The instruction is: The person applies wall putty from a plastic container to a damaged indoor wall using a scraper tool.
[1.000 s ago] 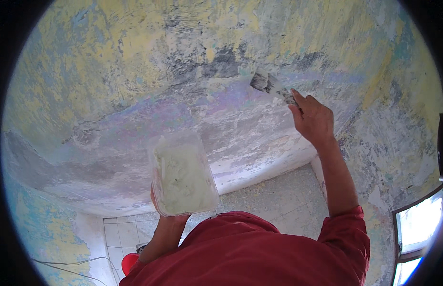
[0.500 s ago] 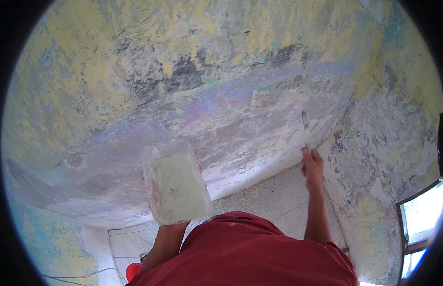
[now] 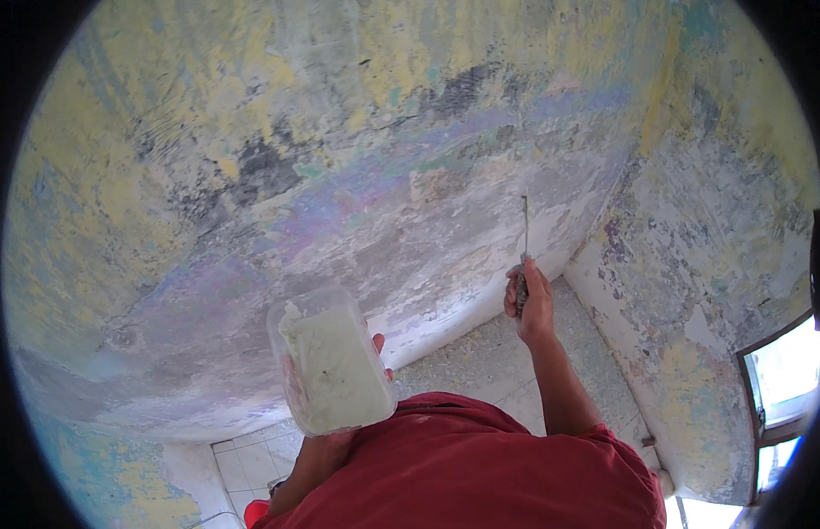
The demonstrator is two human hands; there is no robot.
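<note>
A clear plastic tub (image 3: 335, 366) of pale grey-green paste sits in my left hand (image 3: 380, 351), whose fingertips curl round its right side while the rest is hidden behind it. My right hand (image 3: 535, 300) grips a putty knife (image 3: 525, 225) by its stained handle, with the thin blade seen nearly edge-on, pointing up. Beyond the blade is the patchy wall (image 3: 410, 115), mottled yellow, lilac, grey and white; I cannot tell whether the blade touches it.
A second mottled wall (image 3: 683, 273) meets the first at a corner on the right and has a framed window (image 3: 785, 370). Below are floor tiles (image 3: 251, 463), a red object (image 3: 255, 511) and a thin cable (image 3: 207, 518) at the lower left.
The knife has swung from slanting up-left to upright and edge-on, as my right hand moved down and left. The tub has moved down, and the view has shifted along the wall.
</note>
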